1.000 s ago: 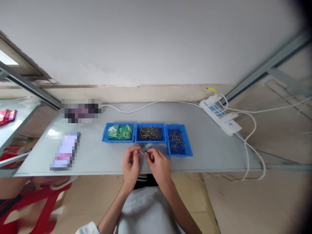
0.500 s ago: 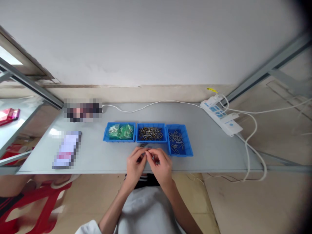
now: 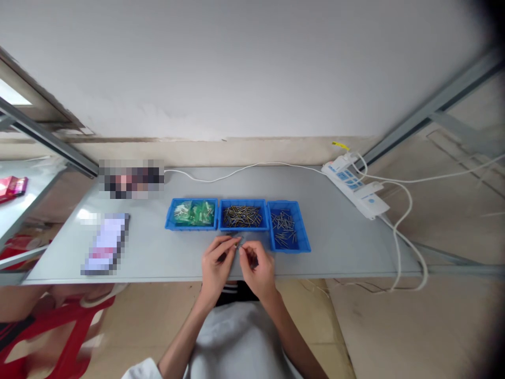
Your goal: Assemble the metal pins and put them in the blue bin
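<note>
My left hand (image 3: pixel 215 266) is closed in a pinch at the table's front edge, with a small metal piece (image 3: pixel 236 245) at its fingertips. Close beside it, my right hand (image 3: pixel 258 268) pinches what looks like a thin metal pin; its exact shape is too small to tell. Just behind the hands stands a blue bin (image 3: pixel 243 229) of brass-and-dark thin metal pins. To its right, an angled blue bin (image 3: pixel 303 243) holds fewer silvery pins. A blue bin (image 3: pixel 169 223) on the left contains green plastic bags of small pale cylinders.
A pixelated phone-like object (image 3: pixel 105 245) lies at the left of the grey table (image 3: pixel 158 258). Behind it is another blurred item (image 3: pixel 134 180). A white power strip (image 3: pixel 355 189) with cables lies at the right. A person's leg and a red stool (image 3: pixel 74 337) are at the lower left.
My hands have come slightly apart at the fingertips, so the small metal piece now shows between them. The whole view has shifted a little; the bins stay in place.
</note>
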`<action>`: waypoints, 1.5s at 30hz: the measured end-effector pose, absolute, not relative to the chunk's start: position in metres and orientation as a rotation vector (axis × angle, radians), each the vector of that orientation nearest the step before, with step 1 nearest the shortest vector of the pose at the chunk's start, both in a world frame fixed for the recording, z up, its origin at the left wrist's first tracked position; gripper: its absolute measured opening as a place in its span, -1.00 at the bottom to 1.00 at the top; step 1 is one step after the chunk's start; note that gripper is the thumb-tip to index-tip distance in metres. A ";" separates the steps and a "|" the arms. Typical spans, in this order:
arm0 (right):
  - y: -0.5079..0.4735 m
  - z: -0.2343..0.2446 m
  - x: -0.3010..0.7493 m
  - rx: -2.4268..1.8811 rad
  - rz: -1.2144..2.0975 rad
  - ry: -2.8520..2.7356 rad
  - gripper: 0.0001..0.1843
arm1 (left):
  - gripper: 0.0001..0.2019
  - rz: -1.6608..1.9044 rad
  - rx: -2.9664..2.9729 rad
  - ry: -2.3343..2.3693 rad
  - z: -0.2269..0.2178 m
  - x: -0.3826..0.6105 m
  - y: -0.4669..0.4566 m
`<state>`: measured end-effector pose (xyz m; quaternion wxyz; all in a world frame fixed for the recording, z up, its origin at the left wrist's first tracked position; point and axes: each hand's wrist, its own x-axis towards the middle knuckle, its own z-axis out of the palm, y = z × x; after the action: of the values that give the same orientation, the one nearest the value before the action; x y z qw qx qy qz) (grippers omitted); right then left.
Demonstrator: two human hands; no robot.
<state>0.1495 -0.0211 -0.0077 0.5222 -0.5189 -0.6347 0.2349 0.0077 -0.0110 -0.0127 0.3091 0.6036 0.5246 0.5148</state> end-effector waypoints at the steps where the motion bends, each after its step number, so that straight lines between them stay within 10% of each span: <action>1: -0.020 -0.008 0.149 -1.257 0.557 -1.510 -0.88 | -0.81 1.357 1.593 1.382 -0.013 0.008 -0.011; 45: -0.006 0.016 0.142 -1.238 0.384 -1.469 -0.82 | -0.80 1.335 1.574 1.433 -0.007 0.011 -0.017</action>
<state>0.1419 -0.0063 0.0162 0.5572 -0.5248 -0.6226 0.1626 0.0107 -0.0166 -0.0069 0.3094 0.5957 0.5423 0.5054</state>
